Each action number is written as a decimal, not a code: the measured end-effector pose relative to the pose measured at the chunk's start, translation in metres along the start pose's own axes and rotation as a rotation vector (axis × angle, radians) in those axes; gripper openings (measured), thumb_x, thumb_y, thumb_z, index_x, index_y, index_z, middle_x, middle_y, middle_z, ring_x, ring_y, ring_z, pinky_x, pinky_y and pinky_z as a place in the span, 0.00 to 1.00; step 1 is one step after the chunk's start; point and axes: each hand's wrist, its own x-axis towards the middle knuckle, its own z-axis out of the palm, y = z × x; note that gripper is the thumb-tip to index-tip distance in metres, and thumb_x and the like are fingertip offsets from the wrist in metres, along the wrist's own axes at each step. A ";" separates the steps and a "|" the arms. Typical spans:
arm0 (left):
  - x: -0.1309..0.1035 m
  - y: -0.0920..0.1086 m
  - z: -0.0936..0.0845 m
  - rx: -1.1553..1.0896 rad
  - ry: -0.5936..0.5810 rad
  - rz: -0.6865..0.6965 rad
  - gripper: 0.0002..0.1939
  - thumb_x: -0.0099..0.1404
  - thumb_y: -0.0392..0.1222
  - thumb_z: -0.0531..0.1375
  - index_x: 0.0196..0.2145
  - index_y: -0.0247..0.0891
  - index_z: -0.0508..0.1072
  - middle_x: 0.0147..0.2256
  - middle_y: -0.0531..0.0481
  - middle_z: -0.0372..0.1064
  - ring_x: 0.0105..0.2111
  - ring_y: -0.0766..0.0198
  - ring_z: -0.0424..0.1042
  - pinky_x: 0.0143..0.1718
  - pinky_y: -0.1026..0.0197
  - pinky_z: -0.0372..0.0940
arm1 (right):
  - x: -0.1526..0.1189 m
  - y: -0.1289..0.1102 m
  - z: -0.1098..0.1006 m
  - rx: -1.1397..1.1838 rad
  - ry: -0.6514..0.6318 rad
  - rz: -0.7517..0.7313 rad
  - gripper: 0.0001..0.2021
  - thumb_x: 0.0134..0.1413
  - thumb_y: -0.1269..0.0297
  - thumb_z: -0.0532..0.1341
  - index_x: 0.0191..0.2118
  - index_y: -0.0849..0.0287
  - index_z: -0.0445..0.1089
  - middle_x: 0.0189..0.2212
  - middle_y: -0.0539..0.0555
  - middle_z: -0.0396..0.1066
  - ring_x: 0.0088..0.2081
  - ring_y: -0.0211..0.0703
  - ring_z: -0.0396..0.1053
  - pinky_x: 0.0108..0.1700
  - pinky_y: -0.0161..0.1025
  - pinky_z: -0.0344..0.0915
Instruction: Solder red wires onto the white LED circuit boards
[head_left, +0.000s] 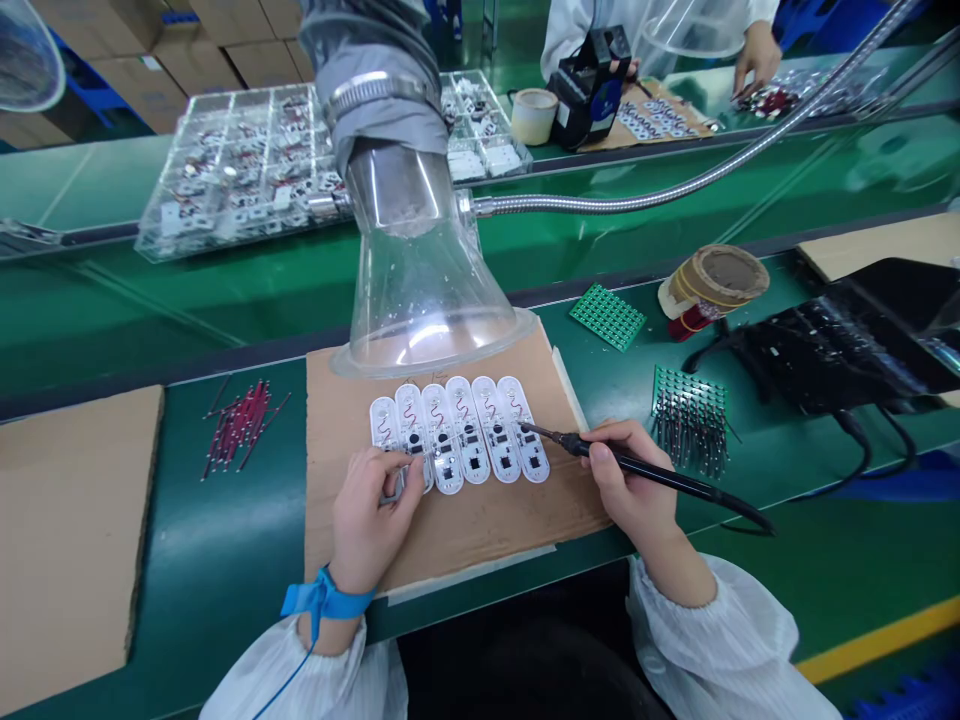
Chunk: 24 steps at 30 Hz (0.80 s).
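Note:
Several white oval circuit boards lie side by side in a row on a cardboard sheet, each with dark chips and a short red wire. My right hand is closed around a black soldering iron, whose tip reaches the upper part of the rightmost board. My left hand, with a blue wrist strap, rests over the lower ends of the leftmost boards. Its thumb and forefinger are pinched on what looks like thin solder wire, running toward the iron's tip; the fingers partly hide it.
A clear fume hood hangs just above the boards. Red wires lie left. On the right are a green perforated board, another with dark leads, a tape roll and a black device. A co-worker's hand is across the bench.

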 end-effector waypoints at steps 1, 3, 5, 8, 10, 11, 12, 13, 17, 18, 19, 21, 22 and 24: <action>0.000 0.001 0.000 0.005 -0.001 0.007 0.07 0.76 0.34 0.66 0.39 0.42 0.73 0.27 0.60 0.56 0.26 0.66 0.62 0.30 0.62 0.59 | 0.000 0.000 0.000 0.002 0.002 -0.004 0.09 0.76 0.55 0.64 0.43 0.53 0.76 0.30 0.50 0.74 0.26 0.40 0.72 0.29 0.38 0.68; 0.002 0.003 -0.002 0.015 -0.007 0.020 0.07 0.76 0.34 0.66 0.39 0.42 0.72 0.27 0.59 0.56 0.26 0.66 0.63 0.30 0.62 0.59 | 0.000 0.001 0.001 0.001 0.009 -0.007 0.08 0.76 0.56 0.64 0.43 0.53 0.76 0.30 0.49 0.75 0.27 0.40 0.73 0.30 0.37 0.69; 0.006 0.003 -0.007 0.028 -0.016 0.035 0.07 0.76 0.34 0.66 0.40 0.42 0.73 0.28 0.59 0.57 0.26 0.66 0.63 0.30 0.62 0.59 | -0.001 0.002 0.001 -0.005 0.017 -0.008 0.08 0.75 0.56 0.65 0.43 0.53 0.76 0.31 0.50 0.75 0.27 0.40 0.73 0.31 0.37 0.69; 0.019 -0.004 -0.019 0.052 -0.017 0.064 0.06 0.76 0.33 0.66 0.40 0.41 0.74 0.27 0.59 0.57 0.25 0.67 0.62 0.29 0.63 0.58 | 0.000 0.002 0.001 -0.003 0.016 -0.010 0.08 0.75 0.56 0.65 0.43 0.53 0.76 0.31 0.49 0.75 0.27 0.40 0.73 0.31 0.37 0.69; 0.032 -0.013 -0.025 0.060 -0.002 0.108 0.06 0.75 0.32 0.66 0.41 0.41 0.74 0.27 0.60 0.56 0.25 0.67 0.61 0.28 0.63 0.58 | 0.001 0.002 0.001 -0.001 0.011 -0.008 0.09 0.75 0.55 0.65 0.43 0.53 0.76 0.31 0.50 0.76 0.27 0.40 0.73 0.31 0.37 0.69; 0.039 -0.019 -0.027 0.060 0.007 0.138 0.06 0.74 0.32 0.67 0.41 0.41 0.75 0.27 0.60 0.55 0.25 0.67 0.61 0.28 0.63 0.57 | 0.002 0.002 0.000 -0.003 0.010 -0.003 0.10 0.75 0.55 0.65 0.42 0.53 0.76 0.31 0.50 0.76 0.27 0.41 0.74 0.31 0.38 0.69; 0.045 -0.025 -0.028 0.056 0.016 0.167 0.06 0.74 0.32 0.67 0.42 0.41 0.75 0.26 0.60 0.55 0.25 0.67 0.60 0.28 0.63 0.57 | 0.002 0.002 0.000 -0.003 0.011 0.004 0.10 0.75 0.54 0.65 0.42 0.53 0.77 0.31 0.50 0.76 0.28 0.41 0.74 0.32 0.38 0.69; 0.051 -0.030 -0.027 0.049 0.026 0.191 0.07 0.73 0.32 0.68 0.42 0.41 0.75 0.26 0.61 0.54 0.24 0.67 0.60 0.27 0.63 0.56 | 0.002 0.002 0.000 -0.001 0.014 0.012 0.11 0.75 0.53 0.65 0.42 0.53 0.77 0.31 0.50 0.76 0.28 0.42 0.74 0.32 0.38 0.70; 0.063 -0.045 -0.019 -0.009 0.055 0.224 0.07 0.71 0.32 0.68 0.39 0.41 0.74 0.25 0.61 0.55 0.23 0.68 0.58 0.26 0.64 0.55 | -0.003 -0.001 0.003 0.119 0.098 0.024 0.11 0.75 0.53 0.66 0.41 0.53 0.77 0.28 0.49 0.74 0.27 0.42 0.73 0.30 0.39 0.68; 0.062 -0.046 -0.017 -0.025 0.055 0.224 0.07 0.71 0.32 0.68 0.39 0.41 0.74 0.25 0.61 0.55 0.23 0.68 0.58 0.26 0.64 0.55 | -0.005 -0.003 0.005 0.168 0.144 0.028 0.11 0.75 0.53 0.66 0.40 0.53 0.77 0.27 0.49 0.73 0.27 0.42 0.73 0.30 0.39 0.68; 0.062 -0.048 -0.016 -0.037 0.054 0.224 0.07 0.71 0.33 0.68 0.39 0.41 0.74 0.24 0.61 0.55 0.22 0.68 0.57 0.26 0.64 0.55 | -0.006 -0.005 0.009 0.210 0.194 0.037 0.11 0.75 0.53 0.65 0.40 0.52 0.76 0.27 0.49 0.72 0.26 0.42 0.72 0.30 0.39 0.68; 0.059 -0.049 -0.015 -0.053 0.049 0.222 0.06 0.70 0.33 0.67 0.39 0.42 0.74 0.24 0.60 0.56 0.22 0.67 0.57 0.26 0.63 0.56 | -0.008 -0.010 0.017 0.251 0.272 0.071 0.12 0.75 0.52 0.65 0.39 0.52 0.75 0.27 0.48 0.71 0.26 0.43 0.71 0.30 0.40 0.68; 0.058 -0.050 -0.015 -0.058 0.046 0.218 0.06 0.70 0.34 0.67 0.39 0.42 0.74 0.24 0.60 0.56 0.22 0.67 0.57 0.26 0.63 0.56 | -0.008 -0.012 0.021 0.253 0.292 0.087 0.12 0.74 0.52 0.65 0.38 0.52 0.74 0.26 0.48 0.71 0.26 0.43 0.71 0.30 0.40 0.68; 0.058 -0.052 -0.017 -0.068 0.041 0.213 0.06 0.70 0.33 0.67 0.39 0.42 0.74 0.24 0.60 0.56 0.22 0.67 0.58 0.26 0.63 0.56 | -0.007 -0.014 0.030 0.241 0.297 0.095 0.13 0.74 0.51 0.65 0.38 0.52 0.73 0.26 0.48 0.70 0.25 0.42 0.71 0.29 0.40 0.68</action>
